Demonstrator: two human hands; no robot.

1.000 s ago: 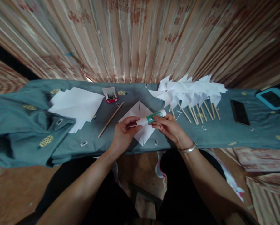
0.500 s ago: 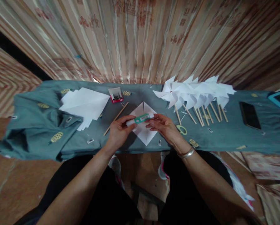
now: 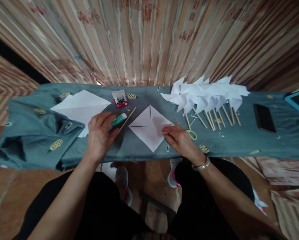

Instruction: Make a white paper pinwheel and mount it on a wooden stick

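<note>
Between the thumb and fingers of my left hand (image 3: 100,131) lies a green and white glue stick (image 3: 118,119); the thumb is well apart from it and the hand looks open. A square of white paper (image 3: 149,123), turned like a diamond, lies flat with slits running in from its corners. My right hand (image 3: 176,136) rests its fingertips on the paper near the right corner, fingers loosely bent and holding nothing that I can see. A thin wooden stick (image 3: 127,120) lies between the glue stick and the paper.
A stack of white paper sheets (image 3: 83,103) lies at the left, beside a red box (image 3: 120,99) of small dark pieces. Several white paper pinwheels (image 3: 204,95) on sticks overlap at the right. Scissors with pale green handles (image 3: 192,134) and a phone (image 3: 264,118) lie near them.
My left hand has carried the glue stick from above the paper to the left, beside the wooden stick. My right hand has come down onto the paper's right side.
</note>
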